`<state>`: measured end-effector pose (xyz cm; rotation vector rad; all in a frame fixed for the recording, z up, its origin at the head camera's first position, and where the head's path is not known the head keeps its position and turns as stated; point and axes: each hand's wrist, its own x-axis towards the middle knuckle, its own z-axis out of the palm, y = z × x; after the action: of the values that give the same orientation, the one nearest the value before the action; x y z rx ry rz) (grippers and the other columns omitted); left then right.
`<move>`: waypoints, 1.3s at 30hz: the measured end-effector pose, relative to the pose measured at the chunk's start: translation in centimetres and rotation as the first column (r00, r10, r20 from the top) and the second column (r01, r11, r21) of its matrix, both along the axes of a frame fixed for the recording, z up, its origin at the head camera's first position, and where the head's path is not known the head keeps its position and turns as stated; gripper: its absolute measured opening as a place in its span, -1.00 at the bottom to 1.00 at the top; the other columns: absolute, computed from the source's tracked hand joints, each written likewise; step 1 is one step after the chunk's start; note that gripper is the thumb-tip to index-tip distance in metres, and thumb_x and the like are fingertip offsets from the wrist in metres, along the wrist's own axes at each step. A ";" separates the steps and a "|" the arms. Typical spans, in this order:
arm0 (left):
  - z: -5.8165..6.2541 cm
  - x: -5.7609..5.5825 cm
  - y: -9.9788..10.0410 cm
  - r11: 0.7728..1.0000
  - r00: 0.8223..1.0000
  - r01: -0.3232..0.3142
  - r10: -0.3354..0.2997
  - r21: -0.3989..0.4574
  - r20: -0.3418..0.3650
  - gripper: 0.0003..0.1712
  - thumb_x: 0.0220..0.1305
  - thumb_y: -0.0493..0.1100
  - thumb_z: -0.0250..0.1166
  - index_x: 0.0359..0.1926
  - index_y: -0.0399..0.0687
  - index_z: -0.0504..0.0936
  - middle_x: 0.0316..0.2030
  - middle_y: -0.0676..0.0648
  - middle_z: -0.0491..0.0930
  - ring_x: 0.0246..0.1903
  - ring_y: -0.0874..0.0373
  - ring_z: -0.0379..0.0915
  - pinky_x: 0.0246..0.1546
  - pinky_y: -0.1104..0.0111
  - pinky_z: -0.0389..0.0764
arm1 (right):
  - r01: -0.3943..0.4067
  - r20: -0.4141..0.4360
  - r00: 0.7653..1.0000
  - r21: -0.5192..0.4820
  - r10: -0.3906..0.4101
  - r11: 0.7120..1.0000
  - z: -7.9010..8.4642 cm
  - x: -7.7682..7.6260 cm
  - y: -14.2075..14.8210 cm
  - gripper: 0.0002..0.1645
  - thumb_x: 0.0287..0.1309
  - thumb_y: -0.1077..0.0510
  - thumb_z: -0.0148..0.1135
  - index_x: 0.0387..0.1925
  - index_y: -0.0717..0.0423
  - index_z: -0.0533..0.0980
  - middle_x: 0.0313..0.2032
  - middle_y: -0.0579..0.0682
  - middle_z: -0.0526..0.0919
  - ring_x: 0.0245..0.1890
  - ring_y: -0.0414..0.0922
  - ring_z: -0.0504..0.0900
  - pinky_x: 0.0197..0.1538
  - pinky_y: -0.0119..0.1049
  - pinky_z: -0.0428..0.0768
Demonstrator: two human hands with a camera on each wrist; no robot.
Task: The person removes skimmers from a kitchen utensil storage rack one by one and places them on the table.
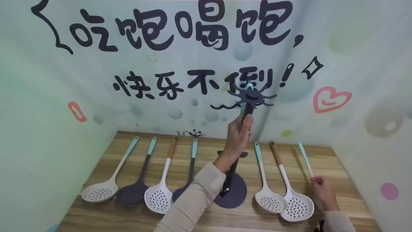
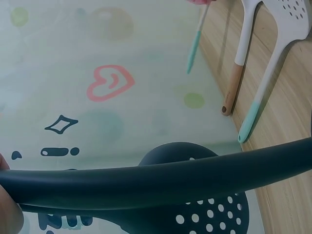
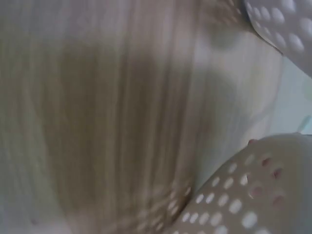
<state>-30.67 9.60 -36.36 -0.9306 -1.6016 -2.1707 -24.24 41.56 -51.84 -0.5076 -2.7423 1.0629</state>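
Note:
My left hand (image 1: 237, 137) grips the dark post of a utensil stand (image 1: 231, 201) just below its wheel of hooks (image 1: 252, 95). A mint handle tip (image 1: 249, 85) shows at that wheel. Behind the post (image 2: 161, 183) in the left wrist view is a dark perforated skimmer (image 2: 214, 219). My right hand (image 1: 324, 193) pinches the pale neck of a mint-handled skimmer (image 1: 302, 151), its handle tilted up off the table. That skimmer's pale holed head (image 3: 239, 209) fills the lower right of the right wrist view, with fingertips visible through some holes.
On the wooden table (image 1: 257, 222) lie several skimmers, including a cream one (image 1: 99, 193), a dark one (image 1: 132, 195) and a white one (image 1: 297, 207) with a brown handle. My left forearm hides part of another dark utensil (image 1: 180, 192). A printed cloth (image 1: 193, 58) surrounds the table.

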 end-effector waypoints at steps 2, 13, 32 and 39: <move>0.0 0.0 0.0 1.000 1.000 0.002 -0.002 0.000 0.005 -0.34 0.25 0.40 -0.07 -0.52 -0.11 0.26 -0.74 0.14 0.19 -0.78 0.33 0.09 -0.78 0.48 0.14 | -0.015 0.053 0.998 -0.013 0.016 1.000 -0.1 -0.1 -0.1 -0.69 0.18 0.37 -0.09 -0.10 0.51 0.44 -0.15 0.45 0.51 -0.32 -0.01 0.48 -0.37 -0.42 0.36; 0.0 0.0 -0.1 1.000 1.000 0.016 -0.016 0.019 0.000 -0.35 0.27 0.37 -0.07 -0.52 -0.13 0.25 -0.73 0.14 0.18 -0.78 0.34 0.08 -0.78 0.48 0.12 | -0.127 0.247 0.959 -0.077 0.142 0.989 0.1 -0.2 -0.9 -0.56 0.27 0.28 -0.15 0.09 0.50 0.34 -0.07 0.43 0.48 -0.15 0.09 0.51 -0.20 -0.24 0.48; 0.0 0.1 0.0 1.000 1.000 0.009 -0.009 -0.004 -0.002 -0.32 0.25 0.39 -0.07 -0.51 -0.16 0.26 -0.72 0.13 0.18 -0.77 0.33 0.10 -0.77 0.48 0.13 | -0.250 0.242 0.944 0.083 0.224 0.965 -0.4 -0.5 -0.7 -0.42 0.03 0.47 -0.08 0.17 0.51 0.25 0.08 0.58 0.19 0.08 0.46 0.27 0.16 0.29 0.22; -0.1 0.1 0.1 1.000 1.000 0.023 -0.023 0.007 -0.007 -0.32 0.26 0.39 -0.07 -0.51 -0.17 0.26 -0.72 0.13 0.18 -0.77 0.33 0.09 -0.77 0.48 0.14 | -0.268 0.222 0.945 0.105 0.240 0.958 -0.2 -0.3 -0.8 -0.49 0.12 0.36 -0.07 0.12 0.52 0.31 0.02 0.56 0.26 0.00 0.41 0.35 0.09 0.29 0.28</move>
<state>-30.53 9.67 -36.47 -0.9576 -1.5862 -2.1845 -24.53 40.78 -52.02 -0.2609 -3.1053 0.9116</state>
